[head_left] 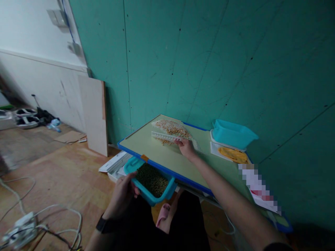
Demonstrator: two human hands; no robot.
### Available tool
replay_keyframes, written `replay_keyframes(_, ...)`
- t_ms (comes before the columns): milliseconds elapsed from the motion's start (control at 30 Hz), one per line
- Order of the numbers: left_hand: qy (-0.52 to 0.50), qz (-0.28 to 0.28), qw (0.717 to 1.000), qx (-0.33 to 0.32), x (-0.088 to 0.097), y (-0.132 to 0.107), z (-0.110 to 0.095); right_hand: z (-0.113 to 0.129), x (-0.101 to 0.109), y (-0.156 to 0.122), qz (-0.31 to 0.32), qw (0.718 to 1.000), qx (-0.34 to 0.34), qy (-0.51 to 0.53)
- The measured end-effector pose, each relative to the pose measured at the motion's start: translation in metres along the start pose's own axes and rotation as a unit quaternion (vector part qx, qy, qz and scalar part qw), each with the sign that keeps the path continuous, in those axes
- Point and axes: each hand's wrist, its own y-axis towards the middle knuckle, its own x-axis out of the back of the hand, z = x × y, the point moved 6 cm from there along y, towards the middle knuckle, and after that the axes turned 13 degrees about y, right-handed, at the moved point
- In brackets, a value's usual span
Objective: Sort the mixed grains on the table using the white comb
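The right hand (186, 147) is closed around the right end of a narrow white strip (163, 136), its arm reaching in from the lower right over a pale worktop (138, 139) with a blue edge. The strip points away from the fingers to the left, its long axis running roughly side to side, the held end a little nearer the person. Just beyond it lies a loose, spread pile of tan beans and paler grains (172, 128), also longer from left to right; a few beans show on the near side of the strip. The right hand is the nearer one to this pile.

The left hand (126, 186) is lower and closer to the body, gripping the left side of a turquoise tub (151, 200), thumb at the rim. The tub, holding dark green and tan beans, is just below the worktop's near edge, so that edge runs between it and the pile. Plain surface stretches left of the pile and from the strip to the near edge, where orange tape (144, 158) is stuck. Behind, a green wall (157, 69) limits the far side; to the right sit a turquoise bin (232, 134) and a yellow cloth (232, 154).
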Motion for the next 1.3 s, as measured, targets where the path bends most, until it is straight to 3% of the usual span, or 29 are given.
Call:
replay_keyframes(200, 0.001, 0.005, 1.0, -0.013, -0.005, -0.006, 0.003, 0.015, 0.035, -0.005, -0.057, 0.998, -0.032, -0.017)
replay_keyframes(333, -0.002, 0.003, 1.0, -0.016, -0.008, -0.006, 0.006, 0.019, 0.071, -0.03, -0.11, 0.989, -0.043, -0.09)
replay_keyframes(433, 0.006, 0.019, 0.999, -0.028, -0.012, -0.004, 0.009, 0.02, 0.084, -0.051, -0.12, 0.986, -0.052, -0.102)
replay_keyframes(833, 0.02, 0.024, 0.999, -0.029, -0.006, 0.004, 0.012, 0.02, 0.095, -0.077, -0.093, 0.989, -0.075, -0.085)
replay_keyframes(1300, 0.007, 0.013, 0.999, -0.037, -0.004, 0.003, 0.014, 0.022, 0.089, -0.088, -0.068, 0.996, -0.063, 0.014)
